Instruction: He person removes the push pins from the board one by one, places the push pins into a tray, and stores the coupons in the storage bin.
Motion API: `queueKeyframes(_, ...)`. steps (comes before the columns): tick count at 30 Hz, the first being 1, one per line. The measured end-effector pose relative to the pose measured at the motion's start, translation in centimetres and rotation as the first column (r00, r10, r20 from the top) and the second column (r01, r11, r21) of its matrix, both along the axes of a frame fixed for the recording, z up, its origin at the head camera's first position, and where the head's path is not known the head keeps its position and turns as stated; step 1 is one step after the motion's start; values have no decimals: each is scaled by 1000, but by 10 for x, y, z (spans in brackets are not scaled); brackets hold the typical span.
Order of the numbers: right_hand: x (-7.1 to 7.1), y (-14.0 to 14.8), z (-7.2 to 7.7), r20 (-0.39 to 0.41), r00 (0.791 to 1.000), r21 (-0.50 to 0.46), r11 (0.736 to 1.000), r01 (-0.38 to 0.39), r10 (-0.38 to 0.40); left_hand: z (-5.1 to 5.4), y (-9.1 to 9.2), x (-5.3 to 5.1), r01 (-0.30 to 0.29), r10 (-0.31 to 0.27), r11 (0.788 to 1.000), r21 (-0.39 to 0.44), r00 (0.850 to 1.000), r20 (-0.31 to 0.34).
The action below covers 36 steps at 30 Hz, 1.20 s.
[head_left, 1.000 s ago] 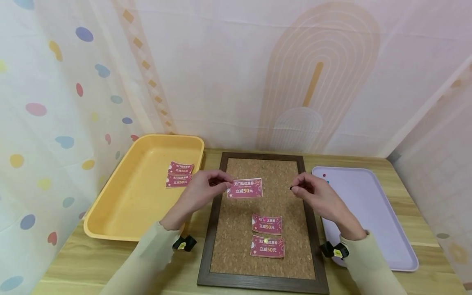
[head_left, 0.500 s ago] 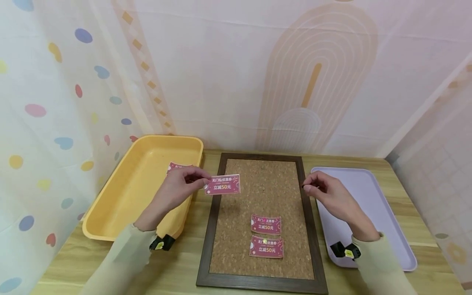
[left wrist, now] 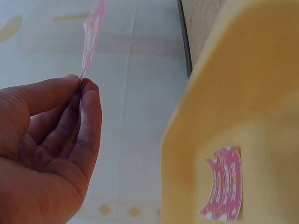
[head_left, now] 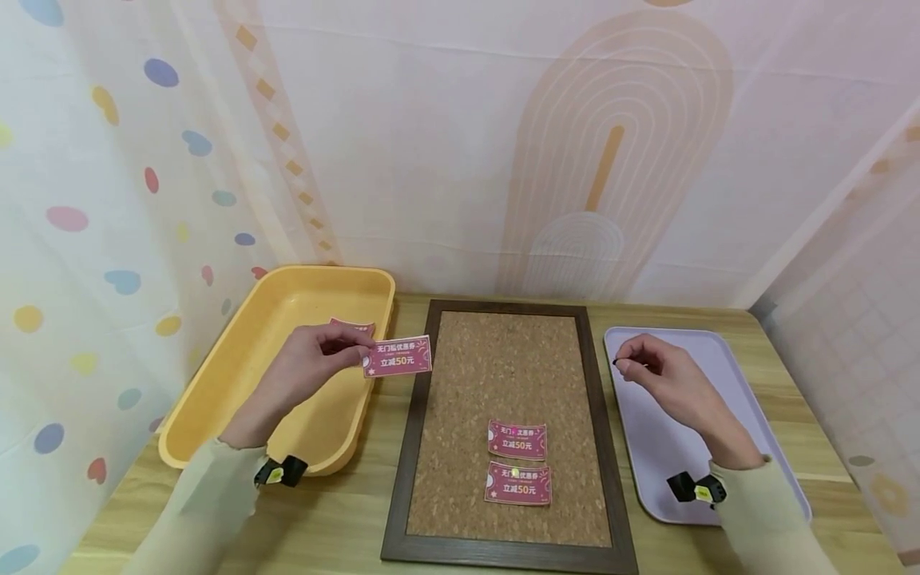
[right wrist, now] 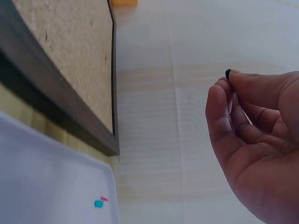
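Head camera first: a pale patterned curtain (head_left: 417, 160) hangs behind a wooden table (head_left: 352, 527); on the table the framed cork board (head_left: 503, 359) lies in the middle, probably so that both hands can reach it easily; the yellow tray (head_left: 280, 307) sits to its left and the lilac tray (head_left: 707, 359) to its right, their raised rims handy, I'd guess, for stopping small things from straying.

The left hand (head_left: 302, 366) pinches a pink coupon (head_left: 397, 356) by its left end, up in the air between the yellow tray and the board (sensible, I think; that grip leaves nearly all the print uncovered); the right hand (head_left: 668, 379) pinches too, over the lilac tray's left side; an upper coupon (head_left: 517, 441) and a lower coupon (head_left: 518, 485) lie on the cork, while loose coupons (left wrist: 229, 186) rest in the yellow tray.

Smallest of all, the right fingertips grip a dark piece (right wrist: 228, 73), likely a pin, held at the very tips because so little of it can be grasped; a pink pin (head_left: 513, 431) and a yellow pin (head_left: 515, 472) presumably fix the board's two coupons; a teal piece (right wrist: 98, 204) lies in the lilac tray.
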State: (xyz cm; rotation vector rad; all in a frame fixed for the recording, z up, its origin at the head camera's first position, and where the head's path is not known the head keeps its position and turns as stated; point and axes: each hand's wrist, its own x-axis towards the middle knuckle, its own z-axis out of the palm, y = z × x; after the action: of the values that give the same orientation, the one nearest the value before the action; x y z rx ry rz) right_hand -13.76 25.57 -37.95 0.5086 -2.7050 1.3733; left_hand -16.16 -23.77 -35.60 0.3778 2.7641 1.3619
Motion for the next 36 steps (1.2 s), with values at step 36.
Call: queueKeyframes(36, -21, 54, -15, 11, 998, 110, 992, 67, -69, -16, -99, -58, 118, -104, 989, -88, 982, 155)
